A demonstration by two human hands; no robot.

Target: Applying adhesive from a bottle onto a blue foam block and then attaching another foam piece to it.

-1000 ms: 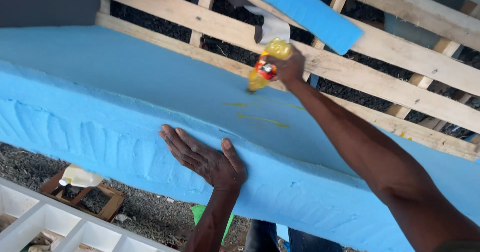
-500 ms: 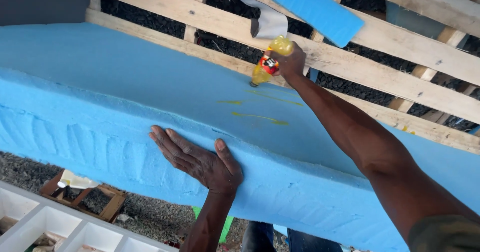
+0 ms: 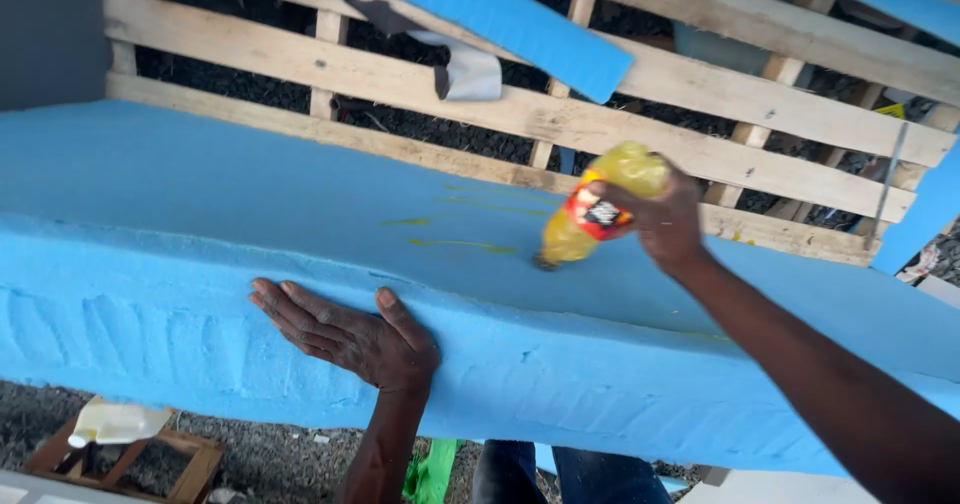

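One bottle (image 3: 598,207) in right hand (image 3: 663,222); left hand (image 3: 345,336) on one foam slab (image 3: 200,214)

Left hand (image 3: 345,334) flat, palm pressed forward, fingers (image 3: 290,309) spread and pointing left, thumb (image 3: 398,314) angled up; forearm rises straight from below. Right hand (image 3: 655,219) curled in a closed grip, knuckles toward camera, wrist bent; right arm fully extended, running in from lower right corner.

Yellow bottle (image 3: 598,207) tipped onto blue foam (image 3: 200,204)
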